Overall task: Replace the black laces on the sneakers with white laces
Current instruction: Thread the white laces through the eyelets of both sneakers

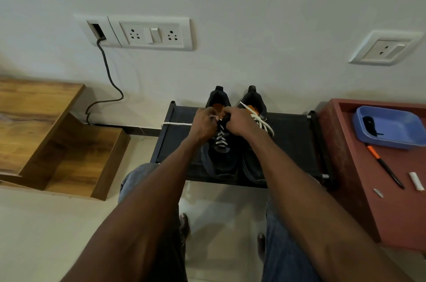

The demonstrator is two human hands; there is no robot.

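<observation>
Black rack [292, 143] against white wall [253, 5]

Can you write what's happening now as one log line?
step: threading white lace | left hand, right hand: gripping it on left black sneaker | right black sneaker: laced white

- Two black sneakers [221, 157], orange insides showing.
- White laces [220, 137] criss-crossed in a zigzag up the left shoe's dark tongue.
- Black fabric rack [292, 143] underneath.
- Blue tray [389, 129] with a black lace [371, 124] curled inside.
- Reddish-brown table [359, 189]; pen [385, 165] on it, orange at one end, black along the rest.
- Streaked wood-grain brown shelf [34, 106].
- White socket plates [149, 34] on a pale wall.
</observation>
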